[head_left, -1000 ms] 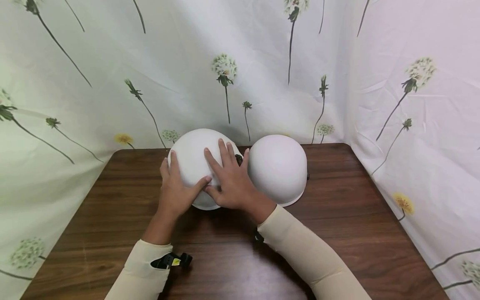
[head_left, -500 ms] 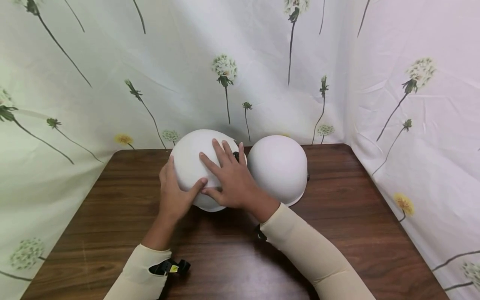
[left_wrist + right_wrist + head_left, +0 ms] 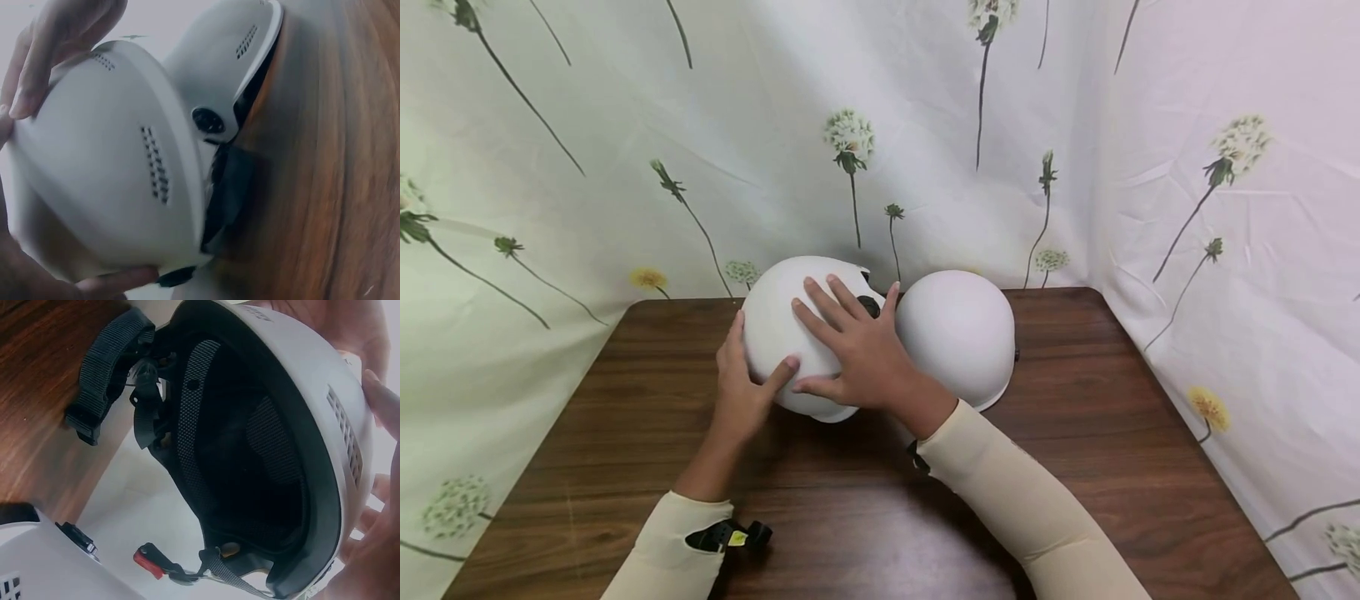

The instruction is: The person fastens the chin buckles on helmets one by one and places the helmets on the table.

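A white helmet (image 3: 775, 325) is tilted at the back left of the table, with its opening turned toward the right. My left hand (image 3: 745, 379) holds its left side, fingers round the edge and thumb on the shell. Spread across the dome, my right hand (image 3: 861, 350) presses with long fingers. A black round fitting (image 3: 870, 306) shows beside the right hand. In the right wrist view, the black padded inside (image 3: 250, 450) is visible, with a dark strap (image 3: 106, 369) and a red buckle (image 3: 150, 565) hanging from it.
A second white helmet (image 3: 958, 333) sits dome up just right of the first, with vent holes (image 3: 247, 42) on its shell. The brown wooden table (image 3: 850, 533) meets a flower-printed cloth (image 3: 760, 167) behind. A strapped camera (image 3: 730, 536) is on my left wrist.
The held helmet has tipped further to the left, uncovering more of the round fitting and its right rim. Both hands have shifted slightly left with it. The second helmet stays put.
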A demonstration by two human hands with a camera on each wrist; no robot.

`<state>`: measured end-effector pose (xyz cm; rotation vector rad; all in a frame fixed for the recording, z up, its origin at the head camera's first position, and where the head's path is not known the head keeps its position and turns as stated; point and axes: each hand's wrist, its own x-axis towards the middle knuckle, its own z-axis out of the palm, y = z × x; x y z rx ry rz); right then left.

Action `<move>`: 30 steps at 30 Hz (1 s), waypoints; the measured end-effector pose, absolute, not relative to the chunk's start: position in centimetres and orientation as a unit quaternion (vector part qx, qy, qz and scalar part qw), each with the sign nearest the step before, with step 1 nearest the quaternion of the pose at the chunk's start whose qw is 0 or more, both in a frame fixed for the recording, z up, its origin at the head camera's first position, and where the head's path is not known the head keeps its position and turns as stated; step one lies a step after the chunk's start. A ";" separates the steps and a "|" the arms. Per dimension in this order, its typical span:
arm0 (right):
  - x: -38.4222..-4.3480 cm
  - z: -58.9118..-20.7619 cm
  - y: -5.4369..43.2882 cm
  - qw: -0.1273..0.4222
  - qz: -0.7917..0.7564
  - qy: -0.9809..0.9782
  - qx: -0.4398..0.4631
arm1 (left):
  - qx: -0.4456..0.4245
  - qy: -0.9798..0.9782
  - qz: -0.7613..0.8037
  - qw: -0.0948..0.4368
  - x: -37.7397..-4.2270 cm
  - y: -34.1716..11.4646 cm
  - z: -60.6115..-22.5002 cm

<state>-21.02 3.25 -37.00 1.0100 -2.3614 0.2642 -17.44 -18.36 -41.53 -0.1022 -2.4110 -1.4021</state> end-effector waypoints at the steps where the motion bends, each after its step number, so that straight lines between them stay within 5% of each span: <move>1: -21.0 -37.0 3.2 0.273 0.097 -0.880 0.376 | -0.039 -0.855 -0.486 0.176 -17.5 -18.5 -41.4; 23: -20.9 -36.6 2.5 0.253 0.111 -0.883 0.379 | -0.129 -0.921 -0.304 0.208 -18.5 -18.9 -37.1; 30: -21.0 -36.4 2.8 0.247 0.117 -0.882 0.384 | -0.126 -0.937 -0.272 0.179 -18.6 -17.9 -35.9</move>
